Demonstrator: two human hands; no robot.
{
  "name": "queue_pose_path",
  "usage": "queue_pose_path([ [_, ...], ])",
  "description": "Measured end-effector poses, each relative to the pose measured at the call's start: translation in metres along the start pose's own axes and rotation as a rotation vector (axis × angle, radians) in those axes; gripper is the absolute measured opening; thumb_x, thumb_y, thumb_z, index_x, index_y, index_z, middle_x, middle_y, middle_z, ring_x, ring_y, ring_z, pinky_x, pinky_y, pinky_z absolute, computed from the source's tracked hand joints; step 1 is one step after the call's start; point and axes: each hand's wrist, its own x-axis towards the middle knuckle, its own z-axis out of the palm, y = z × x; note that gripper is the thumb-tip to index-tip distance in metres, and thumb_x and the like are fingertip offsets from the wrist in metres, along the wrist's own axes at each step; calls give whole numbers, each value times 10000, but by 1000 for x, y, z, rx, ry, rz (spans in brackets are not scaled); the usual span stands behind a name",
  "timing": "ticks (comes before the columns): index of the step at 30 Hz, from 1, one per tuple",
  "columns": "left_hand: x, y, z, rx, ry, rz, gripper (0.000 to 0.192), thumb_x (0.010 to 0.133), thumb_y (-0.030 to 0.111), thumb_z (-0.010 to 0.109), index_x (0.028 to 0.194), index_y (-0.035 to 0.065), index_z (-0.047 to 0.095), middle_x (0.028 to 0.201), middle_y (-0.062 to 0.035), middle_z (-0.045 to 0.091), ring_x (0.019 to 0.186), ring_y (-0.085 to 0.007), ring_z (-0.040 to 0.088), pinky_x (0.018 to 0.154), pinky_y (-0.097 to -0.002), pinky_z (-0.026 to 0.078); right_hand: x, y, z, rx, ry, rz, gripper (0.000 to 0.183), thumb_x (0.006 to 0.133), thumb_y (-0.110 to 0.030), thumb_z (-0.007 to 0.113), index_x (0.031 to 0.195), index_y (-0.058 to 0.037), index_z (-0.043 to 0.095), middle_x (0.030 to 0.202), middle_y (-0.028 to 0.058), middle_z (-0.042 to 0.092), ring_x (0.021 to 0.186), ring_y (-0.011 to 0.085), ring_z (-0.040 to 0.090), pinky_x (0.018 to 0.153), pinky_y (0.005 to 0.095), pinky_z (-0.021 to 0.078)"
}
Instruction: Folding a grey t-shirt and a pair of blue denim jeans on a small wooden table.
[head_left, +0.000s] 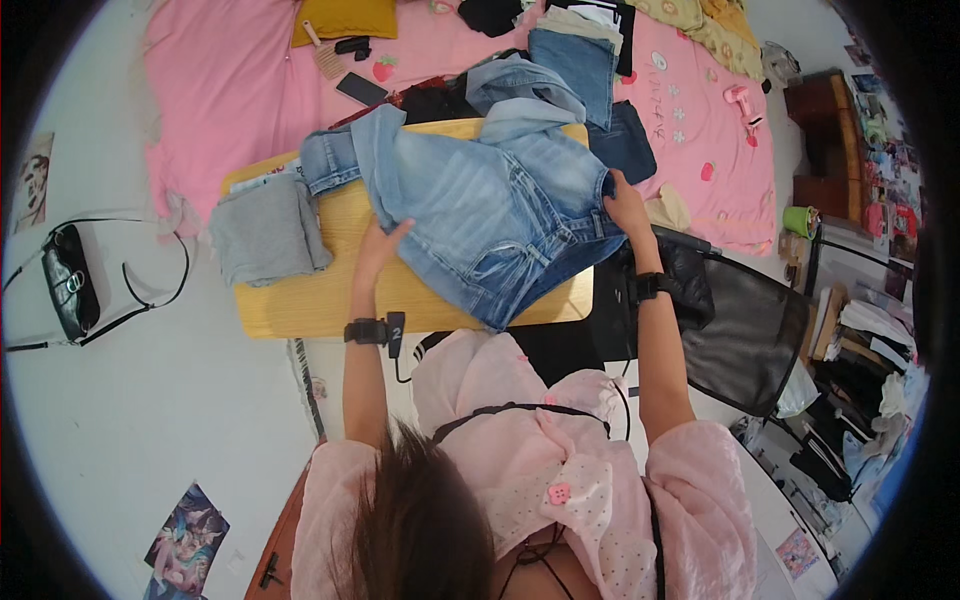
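A pair of light blue denim jeans lies spread over a small wooden table, its waistband towards the lower right and its legs bunched at the far side. My right hand grips the waistband at its right end, the thumb by the opening. My left hand is at the left edge of the jeans, thumb on the cloth and the other fingers partly hidden; whether it grips the cloth is not plain. Left of the jeans, a folded grey garment rests on the table's left edge.
Beyond the table is a bed with a pink cover, holding folded jeans, a phone, a comb and dark clothes. A black mesh chair stands at the right. A black handbag lies at the far left.
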Motion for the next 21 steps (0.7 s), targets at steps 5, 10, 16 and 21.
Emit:
queue_pose_path([
  [5, 12, -23, 7, 379, 176, 335, 642, 736, 150, 678, 1275, -20, 373, 1248, -179, 486, 1121, -277, 500, 967, -337, 368, -8, -18, -10, 18, -77, -57, 570, 750, -128, 554, 1289, -74, 377, 973, 279, 595, 908, 402, 587, 798, 433, 454],
  [10, 16, -5, -47, 103, 270, 216, 562, 729, 11, 621, 1241, -19, 393, 1285, -217, 445, 1199, -305, 436, 992, -339, 342, -25, -27, 15, 216, -176, -115, 590, 762, -117, 567, 1311, -64, 359, 1007, 281, 583, 936, 396, 583, 812, 427, 446],
  [16, -17, 15, -37, 658, 555, 309, 591, 702, -10, 631, 1242, 15, 392, 1192, -218, 456, 1135, -362, 442, 953, -395, 365, -62, -69, 42, 230, -70, -84, 743, 763, -107, 632, 1384, -73, 225, 1224, 324, 404, 1153, 442, 430, 949, 417, 389],
  [21, -65, 24, 17, 859, 528, 682, 576, 684, 98, 690, 1194, 44, 427, 1172, -179, 434, 1136, -361, 389, 954, -440, 317, -102, -81, 31, 241, -8, -279, 764, 746, -104, 667, 1388, -115, 253, 1369, 263, 246, 1237, 416, 338, 979, 423, 370],
])
